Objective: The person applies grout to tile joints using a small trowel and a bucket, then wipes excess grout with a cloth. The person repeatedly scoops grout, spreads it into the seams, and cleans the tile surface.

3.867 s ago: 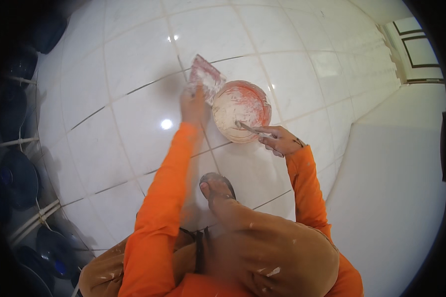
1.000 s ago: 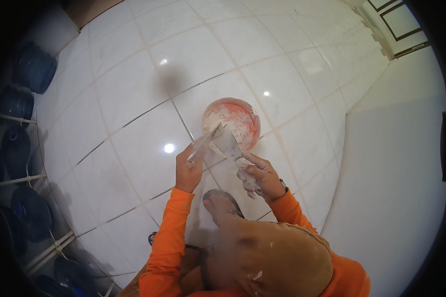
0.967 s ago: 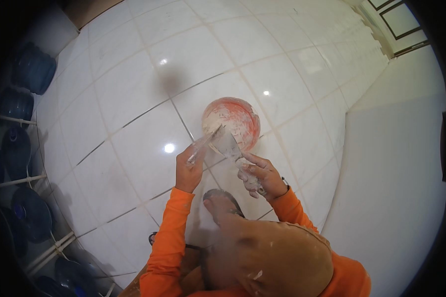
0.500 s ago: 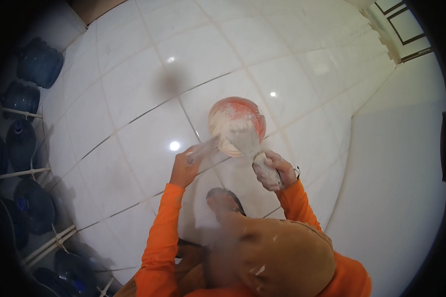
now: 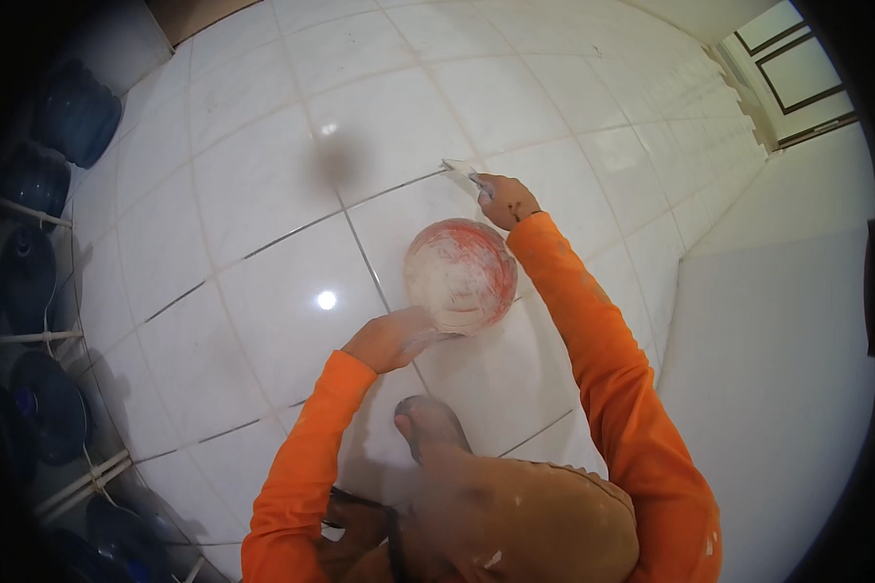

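Note:
A round red bowl (image 5: 491, 255), smeared inside with pale cream paste, is in the middle of the view above the white tiled floor. My left hand (image 5: 396, 338) is closed on its near left rim, with the fingertips partly hidden by the bowl's edge. Beyond the bowl, my right hand (image 5: 507, 200) grips a putty knife (image 5: 462, 171). The knife's pale blade lies against the floor at the end of a dark, open tile joint (image 5: 399, 188). Other joints nearby are filled with a light colour.
My sandalled foot (image 5: 428, 426) and bent brown-clad knee (image 5: 535, 515) are close to the bowl. Large blue water bottles (image 5: 51, 403) lie on a white rack along the left. A white wall (image 5: 768, 389) runs down the right, with a door (image 5: 797, 73) at far right.
My right hand has swung the putty knife away from the bowl, forward to the tile joint. My left hand has moved right, onto the bowl's rim. The view has shifted slightly.

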### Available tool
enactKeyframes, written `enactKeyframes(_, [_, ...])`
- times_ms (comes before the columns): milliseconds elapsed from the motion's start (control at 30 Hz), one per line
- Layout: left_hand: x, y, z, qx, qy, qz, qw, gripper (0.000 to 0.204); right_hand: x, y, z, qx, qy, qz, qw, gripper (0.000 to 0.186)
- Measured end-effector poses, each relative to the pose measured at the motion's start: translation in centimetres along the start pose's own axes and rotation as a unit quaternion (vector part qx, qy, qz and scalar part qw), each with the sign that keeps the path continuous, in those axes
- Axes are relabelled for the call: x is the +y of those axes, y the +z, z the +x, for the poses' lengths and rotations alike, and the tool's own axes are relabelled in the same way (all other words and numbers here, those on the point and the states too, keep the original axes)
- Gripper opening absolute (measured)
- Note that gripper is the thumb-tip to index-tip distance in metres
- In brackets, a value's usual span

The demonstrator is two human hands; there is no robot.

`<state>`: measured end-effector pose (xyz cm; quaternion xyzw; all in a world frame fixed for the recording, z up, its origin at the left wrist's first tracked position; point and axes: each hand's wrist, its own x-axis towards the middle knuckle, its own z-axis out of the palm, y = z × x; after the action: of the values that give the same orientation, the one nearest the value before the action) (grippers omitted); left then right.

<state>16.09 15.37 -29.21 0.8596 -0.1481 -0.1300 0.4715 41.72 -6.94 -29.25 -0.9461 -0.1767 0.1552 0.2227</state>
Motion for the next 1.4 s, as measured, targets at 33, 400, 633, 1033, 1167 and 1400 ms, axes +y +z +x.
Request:
enactKeyframes(33, [-0.3, -0.3, 0.2, -0.015, -0.005, -0.006, 1.0, 0.032, -0.3, 0.4, 0.6, -0.003, 0.008, -0.048, 0.999, 0.051])
enactKeyframes(400, [0.5, -4.3, -10.6, -0.06, -0.064, -0.099, 0.991, 0.03, -3.5, 2.6, -0.1, -0.154, 0.025, -0.24, 0.958, 0.036])
enactKeyframes(633, [4.0, -14.7, -18.9, -0.059, -0.252, -0.083, 0.962, 0.024, -6.0, 0.1, 2.5, -0.003, -0.017, -0.125, 0.992, 0.022])
enactKeyframes(1033, [11.1, -12.9, -40.9, 0.225, -0.463, -0.064, 0.855, 0.017, -8.6, 3.0, 0.8, -0.075, -0.011, -0.157, 0.985, 0.02])
enactKeyframes(1167, [8.2, -5.9, -42.1, 0.287, -0.417, -0.061, 0.86, 0.018, -13.2, 5.9, -0.6, -0.049, -0.006, -0.173, 0.984, 0.018])
enactKeyframes(1400, [9.7, -3.8, -40.7, 0.236, -0.471, -0.22, 0.821, 0.021, -15.4, 4.7, -0.3, -0.11, -0.047, -0.195, 0.973, 0.024])
